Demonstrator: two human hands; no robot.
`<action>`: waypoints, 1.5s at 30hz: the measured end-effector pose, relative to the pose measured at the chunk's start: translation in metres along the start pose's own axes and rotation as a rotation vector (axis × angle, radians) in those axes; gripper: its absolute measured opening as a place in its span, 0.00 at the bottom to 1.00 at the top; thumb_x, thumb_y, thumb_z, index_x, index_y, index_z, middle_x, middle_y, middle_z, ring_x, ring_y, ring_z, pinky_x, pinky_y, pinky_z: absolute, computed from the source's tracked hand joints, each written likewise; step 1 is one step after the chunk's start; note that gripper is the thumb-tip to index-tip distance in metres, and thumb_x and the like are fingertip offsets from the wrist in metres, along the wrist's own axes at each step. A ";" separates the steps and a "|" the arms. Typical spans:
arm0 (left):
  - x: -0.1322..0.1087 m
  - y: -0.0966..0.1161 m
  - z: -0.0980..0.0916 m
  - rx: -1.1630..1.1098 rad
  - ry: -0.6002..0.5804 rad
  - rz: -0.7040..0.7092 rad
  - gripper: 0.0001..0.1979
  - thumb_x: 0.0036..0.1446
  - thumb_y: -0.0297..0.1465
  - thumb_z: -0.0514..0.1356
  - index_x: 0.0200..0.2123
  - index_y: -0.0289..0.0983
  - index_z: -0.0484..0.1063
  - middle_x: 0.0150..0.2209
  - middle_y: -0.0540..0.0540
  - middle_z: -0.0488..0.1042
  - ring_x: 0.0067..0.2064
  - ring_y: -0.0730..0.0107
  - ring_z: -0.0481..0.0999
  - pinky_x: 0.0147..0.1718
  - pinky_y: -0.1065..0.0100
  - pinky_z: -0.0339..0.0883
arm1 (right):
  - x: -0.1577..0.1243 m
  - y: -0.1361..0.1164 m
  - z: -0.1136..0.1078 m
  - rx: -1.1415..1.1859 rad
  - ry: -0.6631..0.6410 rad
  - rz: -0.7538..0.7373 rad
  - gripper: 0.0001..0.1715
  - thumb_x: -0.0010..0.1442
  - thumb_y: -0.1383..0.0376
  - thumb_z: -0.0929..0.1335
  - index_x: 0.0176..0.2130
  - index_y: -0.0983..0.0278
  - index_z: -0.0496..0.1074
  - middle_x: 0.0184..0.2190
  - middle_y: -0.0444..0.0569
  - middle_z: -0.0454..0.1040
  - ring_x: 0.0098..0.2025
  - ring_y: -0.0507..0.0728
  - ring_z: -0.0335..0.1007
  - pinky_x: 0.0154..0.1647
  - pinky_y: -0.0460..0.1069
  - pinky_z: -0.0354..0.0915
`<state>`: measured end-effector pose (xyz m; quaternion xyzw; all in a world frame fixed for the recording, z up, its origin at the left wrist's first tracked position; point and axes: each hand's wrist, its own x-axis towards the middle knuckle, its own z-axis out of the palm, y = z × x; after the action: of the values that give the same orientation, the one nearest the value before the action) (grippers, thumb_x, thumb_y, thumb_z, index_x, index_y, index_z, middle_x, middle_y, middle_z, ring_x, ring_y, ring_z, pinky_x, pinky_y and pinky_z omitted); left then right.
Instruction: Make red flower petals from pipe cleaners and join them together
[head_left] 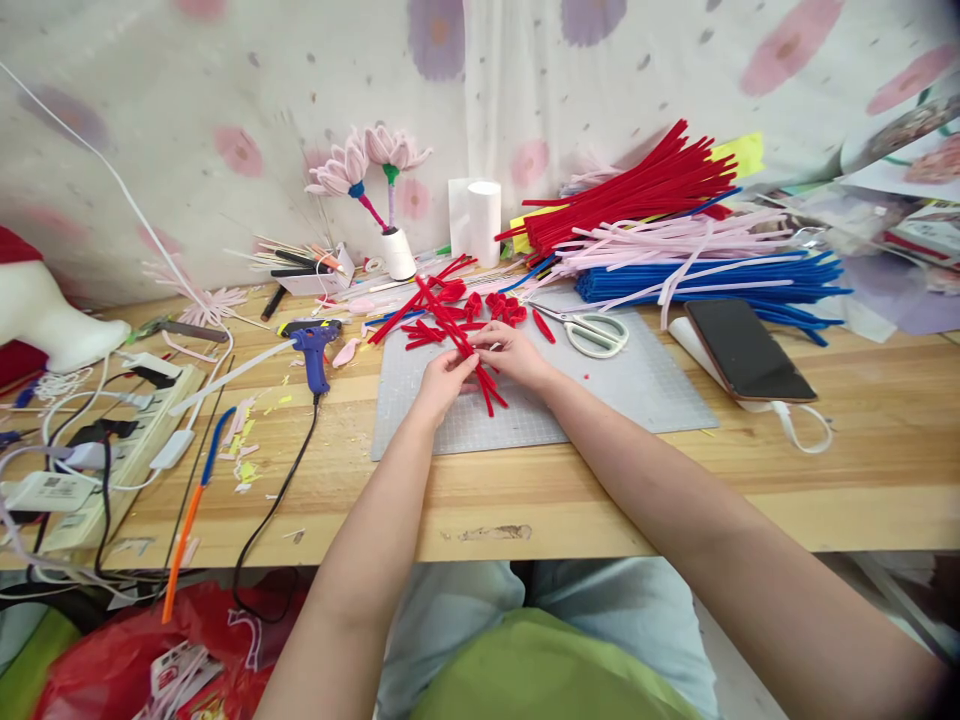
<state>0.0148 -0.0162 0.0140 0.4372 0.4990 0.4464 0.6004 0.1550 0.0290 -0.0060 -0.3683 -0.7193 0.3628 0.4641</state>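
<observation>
Both my hands meet over a grey cutting mat (637, 385) on the wooden table. My left hand (442, 382) and my right hand (510, 352) are each closed on the same bundle of red pipe cleaners (469, 350), which runs slantwise between them. More bent red pipe cleaner pieces (499, 305) lie just beyond my fingers on the mat's far edge. White-handled scissors (592, 332) rest to the right of my right hand.
A blue glue gun (313, 345) lies left of the mat, its cord running off the table's front. A power strip (112, 440) with cables sits far left. Stacks of red (637, 190), pink and blue pipe cleaners (720, 282) fill the back right. A phone (746, 350) lies right.
</observation>
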 end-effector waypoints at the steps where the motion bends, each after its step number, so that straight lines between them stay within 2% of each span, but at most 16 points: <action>1: 0.001 -0.001 0.000 0.007 0.028 0.014 0.15 0.42 0.35 0.65 0.34 0.34 0.72 0.29 0.47 0.75 0.27 0.73 0.74 0.28 0.69 0.69 | 0.000 0.000 0.001 -0.013 -0.020 -0.002 0.09 0.46 0.68 0.67 0.31 0.65 0.75 0.30 0.48 0.69 0.33 0.53 0.65 0.38 0.50 0.62; 6: 0.001 0.001 -0.003 -0.050 0.009 0.030 0.12 0.38 0.29 0.66 0.30 0.32 0.74 0.28 0.47 0.75 0.29 0.72 0.74 0.31 0.67 0.69 | -0.003 -0.005 0.004 0.107 -0.058 0.084 0.20 0.46 0.69 0.67 0.42 0.65 0.70 0.28 0.45 0.67 0.30 0.51 0.64 0.31 0.47 0.62; 8: 0.000 0.003 -0.004 -0.077 0.007 0.022 0.12 0.36 0.26 0.66 0.29 0.32 0.74 0.28 0.47 0.75 0.29 0.72 0.73 0.31 0.67 0.69 | -0.004 -0.007 0.005 0.166 -0.052 0.117 0.22 0.45 0.68 0.67 0.43 0.65 0.67 0.29 0.44 0.67 0.30 0.51 0.65 0.29 0.46 0.62; 12: 0.003 0.001 -0.005 -0.086 0.066 0.034 0.12 0.34 0.22 0.62 0.28 0.32 0.72 0.26 0.49 0.74 0.27 0.74 0.72 0.31 0.68 0.67 | -0.004 -0.008 0.007 0.197 -0.026 0.143 0.21 0.44 0.67 0.69 0.41 0.64 0.64 0.28 0.43 0.68 0.30 0.50 0.65 0.29 0.45 0.61; 15: 0.007 -0.004 -0.006 -0.071 0.100 0.080 0.15 0.33 0.19 0.60 0.31 0.33 0.71 0.26 0.50 0.74 0.28 0.74 0.72 0.33 0.68 0.66 | -0.003 -0.008 0.007 0.247 -0.036 0.179 0.17 0.43 0.66 0.70 0.36 0.64 0.65 0.25 0.41 0.67 0.28 0.50 0.64 0.29 0.46 0.61; 19: 0.008 -0.007 -0.006 -0.047 0.103 0.129 0.17 0.33 0.19 0.59 0.32 0.34 0.70 0.29 0.49 0.74 0.32 0.72 0.73 0.37 0.66 0.66 | -0.002 -0.011 0.004 0.373 -0.068 0.301 0.12 0.41 0.65 0.71 0.28 0.65 0.66 0.23 0.42 0.68 0.26 0.49 0.64 0.30 0.46 0.61; 24: 0.008 -0.006 -0.006 -0.036 0.096 0.146 0.21 0.32 0.19 0.61 0.35 0.35 0.70 0.32 0.48 0.74 0.34 0.70 0.73 0.40 0.64 0.66 | -0.005 -0.019 0.002 0.514 -0.140 0.456 0.13 0.39 0.66 0.72 0.27 0.67 0.67 0.22 0.42 0.69 0.24 0.47 0.63 0.27 0.45 0.59; 28: 0.009 -0.005 -0.005 -0.041 0.108 0.204 0.21 0.32 0.19 0.60 0.36 0.35 0.70 0.35 0.48 0.73 0.36 0.71 0.72 0.39 0.66 0.66 | -0.005 -0.022 0.000 0.544 -0.123 0.518 0.13 0.37 0.68 0.73 0.25 0.67 0.67 0.20 0.41 0.68 0.23 0.47 0.62 0.25 0.44 0.58; 33: 0.008 -0.002 -0.004 -0.028 0.196 0.232 0.20 0.33 0.19 0.59 0.35 0.35 0.70 0.36 0.47 0.73 0.39 0.72 0.72 0.40 0.69 0.65 | -0.004 -0.021 -0.002 0.503 -0.176 0.507 0.13 0.38 0.66 0.73 0.26 0.68 0.68 0.18 0.40 0.67 0.20 0.46 0.58 0.20 0.43 0.53; 38: 0.005 0.001 -0.002 -0.008 0.179 0.227 0.17 0.36 0.20 0.58 0.34 0.36 0.71 0.35 0.48 0.74 0.38 0.71 0.72 0.41 0.67 0.65 | -0.004 -0.020 -0.003 0.418 -0.219 0.442 0.13 0.40 0.63 0.72 0.27 0.68 0.69 0.17 0.39 0.65 0.18 0.45 0.54 0.19 0.43 0.49; 45: 0.007 0.000 -0.005 0.007 0.210 0.240 0.15 0.37 0.22 0.59 0.34 0.36 0.71 0.35 0.48 0.75 0.33 0.74 0.71 0.36 0.70 0.64 | -0.005 -0.018 -0.009 0.265 -0.292 0.364 0.14 0.43 0.61 0.70 0.29 0.69 0.71 0.19 0.40 0.66 0.19 0.45 0.54 0.20 0.44 0.50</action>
<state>0.0102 -0.0087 0.0118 0.4467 0.5047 0.5566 0.4857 0.1610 0.0180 0.0101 -0.3712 -0.6467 0.5806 0.3269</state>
